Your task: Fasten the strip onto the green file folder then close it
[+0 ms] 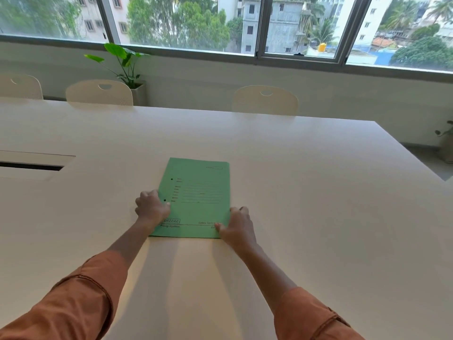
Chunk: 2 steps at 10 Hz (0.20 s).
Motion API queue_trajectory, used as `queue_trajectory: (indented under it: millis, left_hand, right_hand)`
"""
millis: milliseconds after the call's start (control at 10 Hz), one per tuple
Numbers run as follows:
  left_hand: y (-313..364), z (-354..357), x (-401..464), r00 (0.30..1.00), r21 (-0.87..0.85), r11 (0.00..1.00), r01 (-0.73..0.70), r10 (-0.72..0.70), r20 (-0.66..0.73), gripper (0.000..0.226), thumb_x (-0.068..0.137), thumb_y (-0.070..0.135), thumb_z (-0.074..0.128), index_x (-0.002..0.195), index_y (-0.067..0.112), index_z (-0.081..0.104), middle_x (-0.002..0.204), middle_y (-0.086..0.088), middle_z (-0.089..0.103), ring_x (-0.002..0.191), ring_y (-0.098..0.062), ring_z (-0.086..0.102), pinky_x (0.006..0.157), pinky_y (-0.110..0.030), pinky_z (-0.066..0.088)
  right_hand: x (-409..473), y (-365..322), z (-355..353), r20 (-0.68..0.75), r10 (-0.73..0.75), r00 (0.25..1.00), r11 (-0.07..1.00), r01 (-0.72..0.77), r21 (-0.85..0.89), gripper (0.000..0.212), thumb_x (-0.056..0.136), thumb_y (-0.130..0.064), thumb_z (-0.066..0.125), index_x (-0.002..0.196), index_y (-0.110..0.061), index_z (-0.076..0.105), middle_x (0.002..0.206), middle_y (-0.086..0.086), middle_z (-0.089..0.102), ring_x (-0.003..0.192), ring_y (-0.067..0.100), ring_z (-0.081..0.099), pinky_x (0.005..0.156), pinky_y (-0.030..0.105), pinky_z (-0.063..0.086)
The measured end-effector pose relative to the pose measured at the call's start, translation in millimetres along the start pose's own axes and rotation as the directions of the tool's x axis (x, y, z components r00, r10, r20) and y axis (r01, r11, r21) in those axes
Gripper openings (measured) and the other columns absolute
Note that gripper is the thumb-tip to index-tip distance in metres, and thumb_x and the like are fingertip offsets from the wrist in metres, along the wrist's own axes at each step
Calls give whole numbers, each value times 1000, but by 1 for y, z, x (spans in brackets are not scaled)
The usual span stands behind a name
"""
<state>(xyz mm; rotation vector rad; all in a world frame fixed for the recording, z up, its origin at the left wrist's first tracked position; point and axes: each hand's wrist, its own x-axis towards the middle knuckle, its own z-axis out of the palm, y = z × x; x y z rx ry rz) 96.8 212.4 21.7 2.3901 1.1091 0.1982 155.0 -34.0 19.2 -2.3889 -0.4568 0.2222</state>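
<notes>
A green file folder [199, 192] lies closed and flat on the white table [318, 192], printed cover up, with two punched holes near its left edge. My left hand [152, 208] grips the folder's left edge by the lower hole, thumb on the cover. My right hand [236, 225] grips the lower right corner, thumb on top. No strip is visible; if it is there, it is hidden inside the folder or under my hands.
A cable slot [31, 165] is cut into the table at the left. Cream chairs [266, 100] stand along the far side. A potted plant [125, 67] stands by the window wall. The table's right edge falls away at the right.
</notes>
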Motion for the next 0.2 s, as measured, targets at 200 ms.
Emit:
queue_trajectory:
  millis: [200]
  left_hand:
    - [6, 29, -29, 942, 73, 948, -311, 317, -111, 77, 108, 29, 40, 162, -2, -4, 174, -19, -5, 161, -30, -11, 129, -50, -7]
  right_hand:
    - [-11, 27, -15, -114, -235, 965, 959, 212, -188, 63, 100, -44, 54, 147, -3, 43, 148, 13, 48, 138, 31, 43, 116, 46, 39]
